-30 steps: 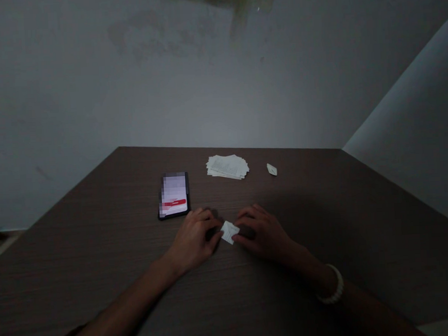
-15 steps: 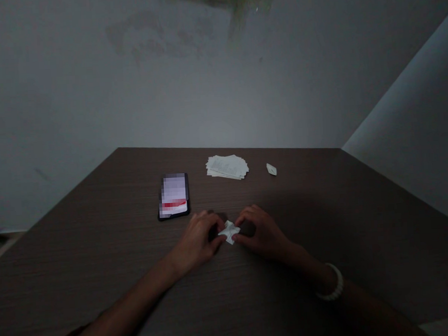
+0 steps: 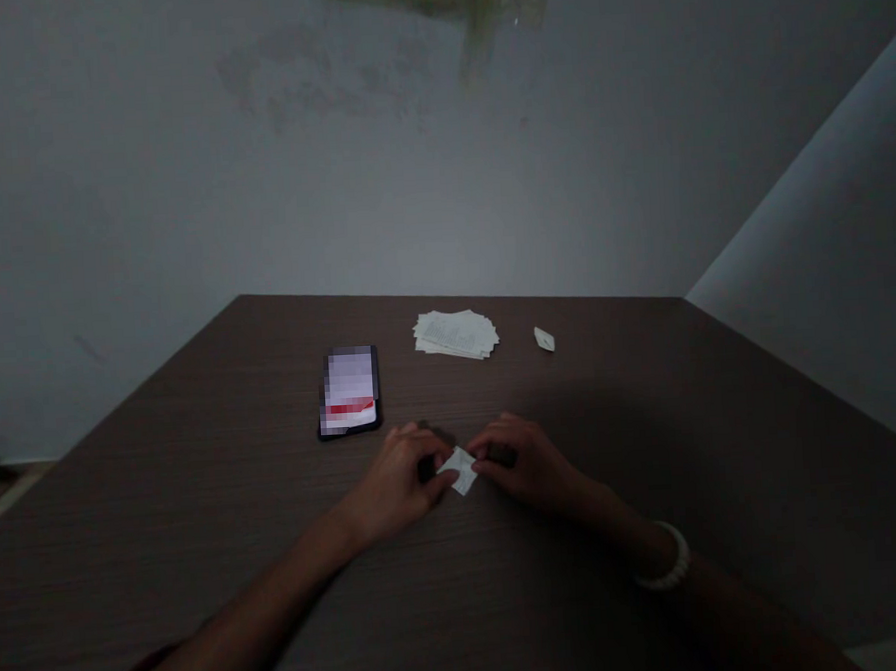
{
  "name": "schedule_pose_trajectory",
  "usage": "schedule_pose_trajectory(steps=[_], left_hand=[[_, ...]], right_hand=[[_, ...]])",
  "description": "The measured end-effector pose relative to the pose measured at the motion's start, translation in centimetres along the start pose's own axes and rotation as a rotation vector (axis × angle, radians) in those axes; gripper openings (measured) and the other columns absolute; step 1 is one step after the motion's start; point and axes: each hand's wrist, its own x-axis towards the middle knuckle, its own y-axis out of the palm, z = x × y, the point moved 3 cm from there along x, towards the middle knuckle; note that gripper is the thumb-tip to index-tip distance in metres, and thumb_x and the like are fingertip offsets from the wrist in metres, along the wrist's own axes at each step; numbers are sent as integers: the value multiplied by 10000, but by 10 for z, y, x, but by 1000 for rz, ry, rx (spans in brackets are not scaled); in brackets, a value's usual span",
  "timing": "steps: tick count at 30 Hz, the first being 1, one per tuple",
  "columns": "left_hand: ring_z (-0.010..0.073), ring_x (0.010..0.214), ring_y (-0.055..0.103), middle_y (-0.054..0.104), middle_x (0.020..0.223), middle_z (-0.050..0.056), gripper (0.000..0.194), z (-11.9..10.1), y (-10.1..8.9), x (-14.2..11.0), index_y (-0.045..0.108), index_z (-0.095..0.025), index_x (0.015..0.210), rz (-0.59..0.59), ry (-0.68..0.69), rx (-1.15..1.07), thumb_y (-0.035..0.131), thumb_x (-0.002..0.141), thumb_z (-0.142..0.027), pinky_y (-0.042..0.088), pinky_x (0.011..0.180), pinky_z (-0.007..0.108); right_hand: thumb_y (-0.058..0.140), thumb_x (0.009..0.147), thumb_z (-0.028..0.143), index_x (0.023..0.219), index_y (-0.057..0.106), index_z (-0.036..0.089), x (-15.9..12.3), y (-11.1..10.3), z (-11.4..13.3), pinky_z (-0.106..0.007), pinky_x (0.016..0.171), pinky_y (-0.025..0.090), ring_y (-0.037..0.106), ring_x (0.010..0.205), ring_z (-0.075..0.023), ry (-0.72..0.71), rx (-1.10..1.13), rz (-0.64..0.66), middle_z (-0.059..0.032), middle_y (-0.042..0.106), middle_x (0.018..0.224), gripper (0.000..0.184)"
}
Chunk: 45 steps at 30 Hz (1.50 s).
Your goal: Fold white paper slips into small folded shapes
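Note:
A small folded white paper piece (image 3: 459, 468) lies on the dark wooden table (image 3: 202, 509), pinched from both sides. My left hand (image 3: 396, 480) grips its left edge with thumb and curled fingers. My right hand (image 3: 526, 462), with a white bead bracelet at the wrist, grips its right edge with bent fingers. Both hands rest on the tabletop near its middle.
A phone (image 3: 349, 391) with a lit screen lies just beyond my left hand. A loose stack of white paper slips (image 3: 455, 333) sits near the far edge, with one small folded paper (image 3: 543, 339) to its right. Grey walls close the table's far and right sides.
The paper piece has been worked between the fingers: it lay flat, was lifted and creased, and now sits flatter again. Both hands stayed in nearly the same place.

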Motion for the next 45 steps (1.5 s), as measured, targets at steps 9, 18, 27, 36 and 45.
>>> schedule_pose_trajectory(steps=[9,18,27,36,45], left_hand=[[213,835,535,630,784,26,75,-5,3,-1,641,-181,774,24,16,62,600,837,-186,372,764,346],[222,888,533,644,856,29,102,-3,2,-3,651,-187,825,40,121,133,565,879,-199,364,782,365],[198,845,563,657,831,44,160,-4,-13,-5,699,-172,863,117,252,100,548,899,-134,407,769,339],[174,779,573,665,833,39,266,-14,-16,-8,695,-173,862,197,365,195,470,870,-31,425,727,321],[215,877,586,657,898,67,271,-18,-12,-12,702,-176,879,240,350,343,508,817,4,456,778,356]], right_hand=[[686,784,101,885,669,187,0,2,3,-282,706,400,549,756,-162,-54,-5,8,-10,660,773,134],[649,864,238,838,656,177,-2,1,3,-306,764,411,521,855,-182,-127,-205,54,-37,616,867,66],[602,905,227,855,661,190,-4,2,3,-284,705,385,501,807,-169,-220,-303,85,-28,621,840,86],[472,939,100,938,643,201,-8,-5,15,-272,635,347,482,766,-158,-375,-469,159,-33,635,888,199],[501,892,79,1012,640,231,-10,-10,18,-294,667,384,503,826,-182,-345,-475,229,-37,651,968,239]])
